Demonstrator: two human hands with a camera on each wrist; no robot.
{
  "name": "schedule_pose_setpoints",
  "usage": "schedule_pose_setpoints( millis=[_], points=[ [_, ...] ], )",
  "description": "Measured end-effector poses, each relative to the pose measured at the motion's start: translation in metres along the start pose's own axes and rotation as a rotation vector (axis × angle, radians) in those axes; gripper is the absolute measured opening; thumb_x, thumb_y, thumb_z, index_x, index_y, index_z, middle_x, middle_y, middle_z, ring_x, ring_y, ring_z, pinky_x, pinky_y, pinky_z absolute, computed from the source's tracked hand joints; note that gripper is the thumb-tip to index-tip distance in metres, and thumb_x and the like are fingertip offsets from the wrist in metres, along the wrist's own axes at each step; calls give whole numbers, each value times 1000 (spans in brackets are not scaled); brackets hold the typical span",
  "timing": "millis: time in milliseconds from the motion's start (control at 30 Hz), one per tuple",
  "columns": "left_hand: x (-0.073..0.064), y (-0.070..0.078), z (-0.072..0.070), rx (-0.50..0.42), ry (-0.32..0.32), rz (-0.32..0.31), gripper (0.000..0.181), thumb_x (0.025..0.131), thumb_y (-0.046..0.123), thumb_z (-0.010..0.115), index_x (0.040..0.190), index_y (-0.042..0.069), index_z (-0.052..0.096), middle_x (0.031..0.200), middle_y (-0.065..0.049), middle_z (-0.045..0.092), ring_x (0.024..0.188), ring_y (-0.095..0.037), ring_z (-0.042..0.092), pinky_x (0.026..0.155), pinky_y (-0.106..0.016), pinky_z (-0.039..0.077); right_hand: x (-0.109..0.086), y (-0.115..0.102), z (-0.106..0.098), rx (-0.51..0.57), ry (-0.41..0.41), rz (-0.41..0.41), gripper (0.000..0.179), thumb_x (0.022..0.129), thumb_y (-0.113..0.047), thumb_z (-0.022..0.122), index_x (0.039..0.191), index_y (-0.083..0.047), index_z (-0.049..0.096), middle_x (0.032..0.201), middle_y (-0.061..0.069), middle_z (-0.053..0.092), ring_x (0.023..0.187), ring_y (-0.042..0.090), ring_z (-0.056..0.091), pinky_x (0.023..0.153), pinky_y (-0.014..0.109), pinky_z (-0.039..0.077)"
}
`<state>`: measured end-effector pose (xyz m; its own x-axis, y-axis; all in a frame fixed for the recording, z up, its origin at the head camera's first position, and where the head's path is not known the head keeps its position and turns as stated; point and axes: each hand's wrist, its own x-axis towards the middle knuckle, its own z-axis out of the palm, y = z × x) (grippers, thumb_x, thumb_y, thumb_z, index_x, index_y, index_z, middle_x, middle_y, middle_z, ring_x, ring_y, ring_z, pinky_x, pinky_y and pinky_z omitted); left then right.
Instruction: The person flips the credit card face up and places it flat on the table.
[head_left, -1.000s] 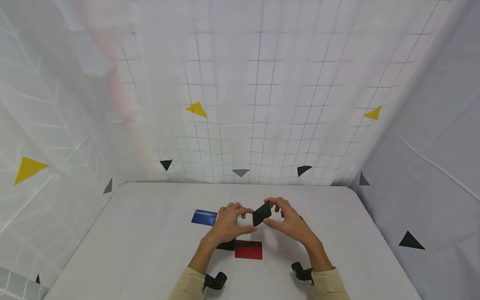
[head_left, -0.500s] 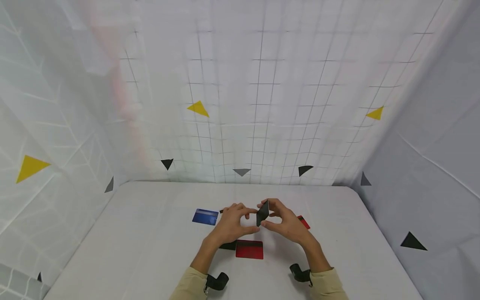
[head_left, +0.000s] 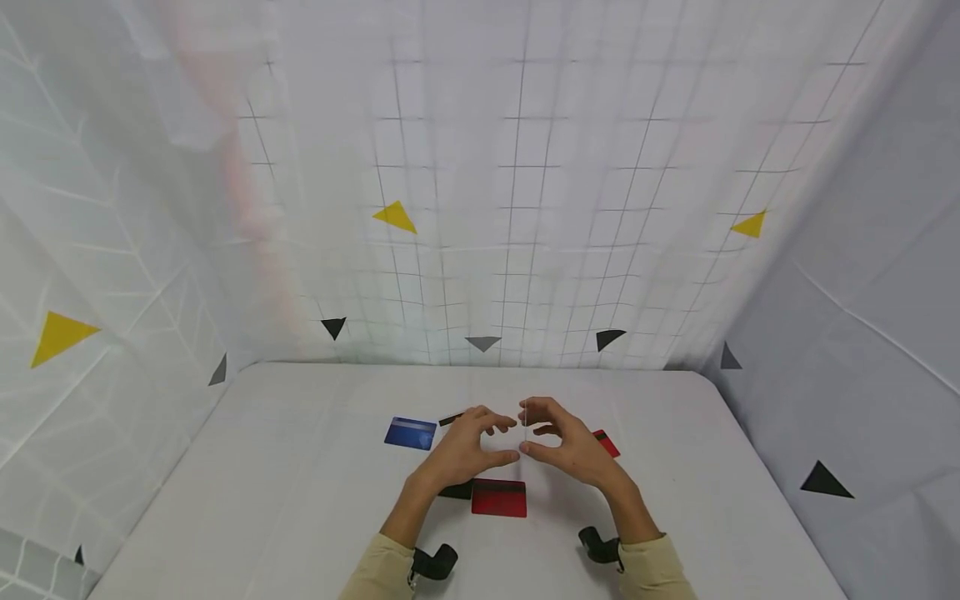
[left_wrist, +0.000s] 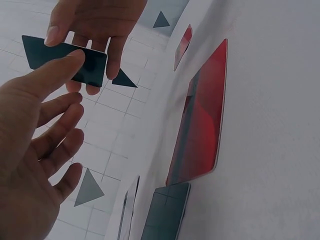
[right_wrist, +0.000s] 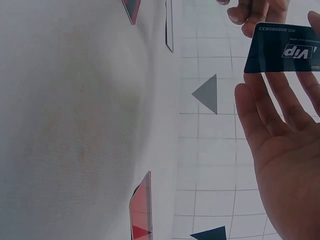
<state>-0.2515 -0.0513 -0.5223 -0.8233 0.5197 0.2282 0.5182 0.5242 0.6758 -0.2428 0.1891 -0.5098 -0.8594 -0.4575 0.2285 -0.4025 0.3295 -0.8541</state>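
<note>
A dark VIP card [right_wrist: 280, 50] is held upright between my hands; in the head view it shows only as a thin edge-on line. My right hand [head_left: 566, 442] pinches it, thumb on one edge and fingers at the opposite edge. My left hand [head_left: 461, 446] is just left of the card with its fingers spread and loosely bent. In the left wrist view, its thumb overlaps the plain dark face. Below the hands lies a red card [head_left: 498, 498] with a dark stripe. A dark card [left_wrist: 167, 212] beside it is partly hidden by my left wrist in the head view.
On the white table [head_left: 300, 500], a blue card [head_left: 410, 433] lies left of my left hand. Another card with a dark stripe [head_left: 452, 419] shows behind that hand. A red card [head_left: 607, 443] is partly hidden behind my right wrist. White sheeting with triangles surrounds the table.
The dark card has turned from face-on to edge-on in the head view. My left fingertips, on the card's edge before, now stand slightly apart from it. The right hand keeps its hold.
</note>
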Motion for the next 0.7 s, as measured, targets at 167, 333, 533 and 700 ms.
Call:
schedule_pose_setpoints(
  millis=[167,333,533,700],
  points=[
    [1,-1,1,-57,5,14,56,88,53,73,133,21,64,122,6,63,111,-22,59,90,-39,52,0,2,0,-42,12,-30,60,90,-31,77,142,-24,49,127,-3,60,116,17,57,99,43,49],
    [1,-1,1,-100,40,48,56,88,53,73,133,23,62,124,1,64,115,-23,59,96,-49,49,0,2,-1,-71,16,-62,59,88,-35,79,141,-26,53,124,-8,59,114,15,58,96,40,50],
    [1,-1,0,-138,83,71,60,86,53,75,136,25,60,126,2,63,117,-20,58,99,-48,49,0,-2,-3,-104,22,-53,57,87,-41,79,138,-35,55,121,-10,59,110,17,59,94,43,51],
    [0,1,-2,-165,95,59,62,85,55,75,139,29,58,127,9,61,118,-23,58,100,-47,48,0,-6,-6,-141,32,-54,57,86,-42,80,138,-34,58,119,-10,59,106,17,58,92,47,51]
  ],
)
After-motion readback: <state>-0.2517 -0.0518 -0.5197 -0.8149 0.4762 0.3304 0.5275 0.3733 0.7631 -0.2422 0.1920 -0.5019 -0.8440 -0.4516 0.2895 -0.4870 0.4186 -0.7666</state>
